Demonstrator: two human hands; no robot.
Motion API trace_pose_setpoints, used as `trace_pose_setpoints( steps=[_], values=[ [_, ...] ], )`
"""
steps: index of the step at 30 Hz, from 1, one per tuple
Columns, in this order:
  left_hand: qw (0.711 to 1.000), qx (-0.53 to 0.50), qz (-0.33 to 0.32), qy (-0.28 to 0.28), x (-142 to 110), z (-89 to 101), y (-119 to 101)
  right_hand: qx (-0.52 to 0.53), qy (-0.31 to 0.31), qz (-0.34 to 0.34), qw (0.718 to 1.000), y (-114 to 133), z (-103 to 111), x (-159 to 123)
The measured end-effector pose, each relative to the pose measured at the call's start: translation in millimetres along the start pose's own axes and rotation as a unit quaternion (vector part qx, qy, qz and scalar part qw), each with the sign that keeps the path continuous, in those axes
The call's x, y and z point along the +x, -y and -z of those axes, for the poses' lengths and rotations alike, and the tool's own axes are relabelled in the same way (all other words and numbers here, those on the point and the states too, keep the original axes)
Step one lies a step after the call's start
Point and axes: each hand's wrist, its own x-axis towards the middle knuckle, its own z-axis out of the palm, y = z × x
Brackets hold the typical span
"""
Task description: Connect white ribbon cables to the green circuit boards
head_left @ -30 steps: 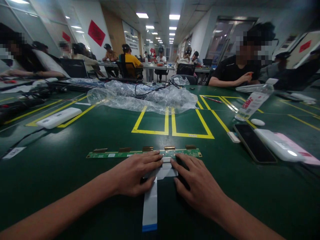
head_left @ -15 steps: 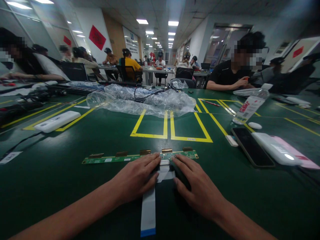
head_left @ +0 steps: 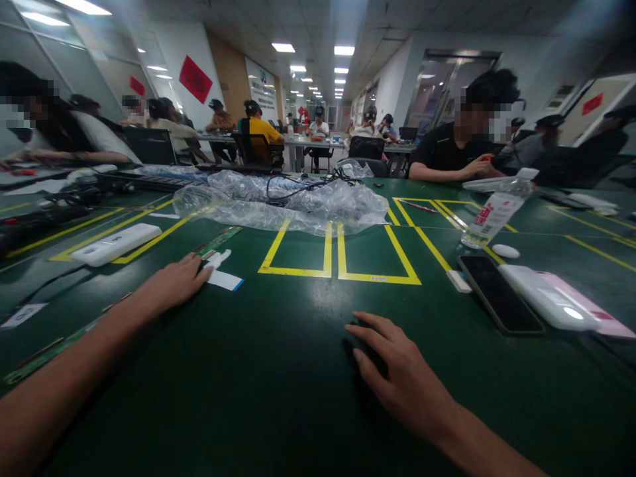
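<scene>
My left hand [head_left: 179,281] reaches out to the left, its fingers closed over the middle of a long, narrow green circuit board [head_left: 219,242]. The board lies slanted across the table, and my forearm and hand cover much of it. From the board by my fingertips comes a white flat ribbon cable [head_left: 224,279] with a blue end, folded and pointing right. My right hand [head_left: 395,364] hovers over or rests lightly on the green tabletop at centre right; its fingers are apart and slightly bent, with nothing in them.
Crumpled clear plastic wrap [head_left: 298,199] with black cables lies at the back. A white device [head_left: 116,244] with a cord is at the left. To the right are a phone [head_left: 499,295], a white power bank [head_left: 546,295] and a tilted bottle [head_left: 499,209]. Other people sit around.
My left hand has moved left and away from me, and the circuit board with its ribbon cable has moved and turned with it. My right hand has come off the board and is apart from it.
</scene>
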Motion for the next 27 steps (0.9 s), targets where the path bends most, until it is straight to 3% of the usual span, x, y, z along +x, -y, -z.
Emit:
trace_pose_setpoints(
  steps=[3,6,11,15,17,20,24,27],
  values=[
    [0.999,0.012,0.049,0.006,4.2,-0.7,29.3,-0.001,0.006,0.001,1.000,0.3,-0.1,-1.4],
    [0.997,0.016,0.080,0.006,4.5,-3.5,43.3,-0.002,0.005,0.004,1.000,0.7,-0.2,-1.8],
    [0.993,0.006,0.115,-0.024,0.4,-10.3,45.0,-0.006,0.005,0.010,1.000,2.5,0.1,-0.7],
    [0.993,0.007,0.115,-0.036,-3.1,-9.2,30.8,-0.006,0.003,0.008,1.000,3.2,0.4,0.3],
    [0.997,0.005,0.078,-0.002,-5.9,-6.1,10.3,-0.006,0.003,0.004,1.000,2.6,0.2,1.1],
    [0.998,0.002,-0.036,0.059,-20.5,-1.5,-44.2,-0.010,0.005,0.002,1.000,1.9,-0.5,2.4],
    [0.973,-0.014,-0.222,0.054,-66.2,1.2,-132.7,-0.029,0.006,0.013,0.999,5.1,-2.1,2.2],
    [0.948,-0.043,-0.311,0.056,-98.0,0.9,-174.3,-0.048,0.013,0.029,0.998,9.0,-3.3,0.8]
  ],
)
